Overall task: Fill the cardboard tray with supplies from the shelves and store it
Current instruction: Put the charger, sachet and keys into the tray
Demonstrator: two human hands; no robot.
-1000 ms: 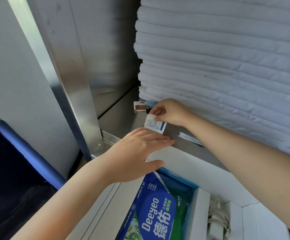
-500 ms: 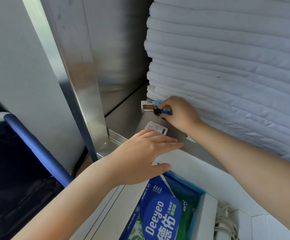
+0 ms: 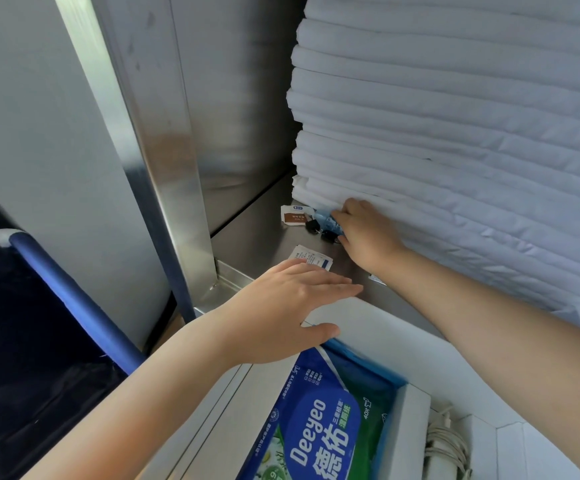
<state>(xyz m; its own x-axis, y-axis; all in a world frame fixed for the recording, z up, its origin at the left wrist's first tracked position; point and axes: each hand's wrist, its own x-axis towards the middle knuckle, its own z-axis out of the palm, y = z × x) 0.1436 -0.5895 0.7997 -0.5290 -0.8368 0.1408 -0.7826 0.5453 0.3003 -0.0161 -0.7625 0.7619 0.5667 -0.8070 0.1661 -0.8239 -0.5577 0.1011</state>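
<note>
Fingers point(image 3: 349, 207) of right hand point(image 3: 368, 237) curled, tips hidden, seemingly pinching blue packet point(image 3: 328, 221); left hand point(image 3: 281, 313) flat on tray point(image 3: 368, 317).

Right hand point(image 3: 364, 237) gripped a blue packet point(image 3: 326, 219) at the foot of the white linen stack point(image 3: 455, 116). Left hand point(image 3: 281, 313) lay flat on cardboard tray point(image 3: 385, 327) rim; Deeyeo wipes pack point(image 3: 316, 427) inside.
</note>
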